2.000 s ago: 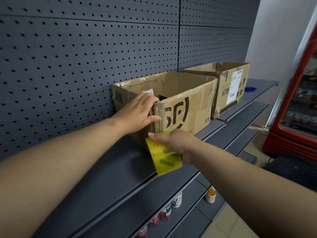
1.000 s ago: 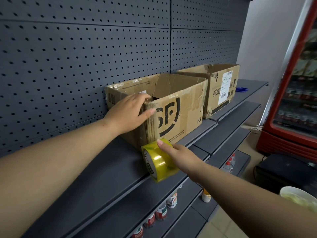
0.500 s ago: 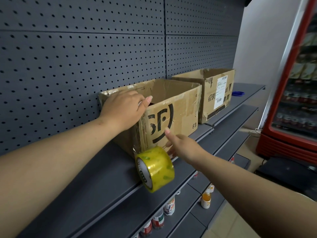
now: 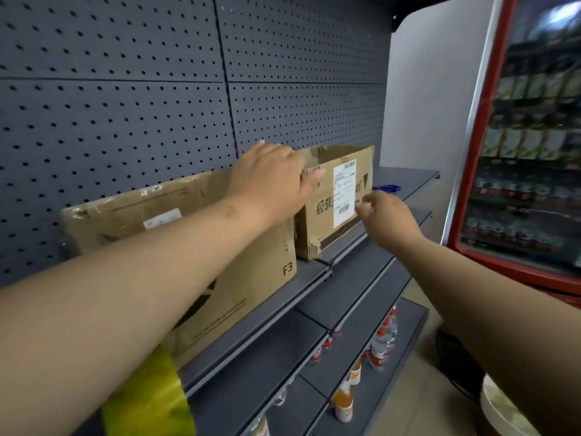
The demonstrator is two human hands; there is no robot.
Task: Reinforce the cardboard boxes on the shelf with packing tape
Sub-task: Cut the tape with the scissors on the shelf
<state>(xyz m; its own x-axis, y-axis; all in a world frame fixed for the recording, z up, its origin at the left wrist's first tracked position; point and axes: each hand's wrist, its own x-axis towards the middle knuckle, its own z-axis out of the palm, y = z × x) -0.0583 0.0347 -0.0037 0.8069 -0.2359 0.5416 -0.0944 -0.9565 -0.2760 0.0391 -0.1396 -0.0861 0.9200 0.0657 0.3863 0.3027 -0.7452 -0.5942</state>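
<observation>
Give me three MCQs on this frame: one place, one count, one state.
1. Where is the yellow tape roll? A) low in view, below the near box B) inside the near box C) atop the near box
2. How many cardboard boxes stand on the top shelf? A) one B) two C) four
3. Top of the far box: A) taped shut B) crushed flat C) open
Key: A, it shows at the bottom edge; B, only the near and far box; C, its inner wall shows.
</observation>
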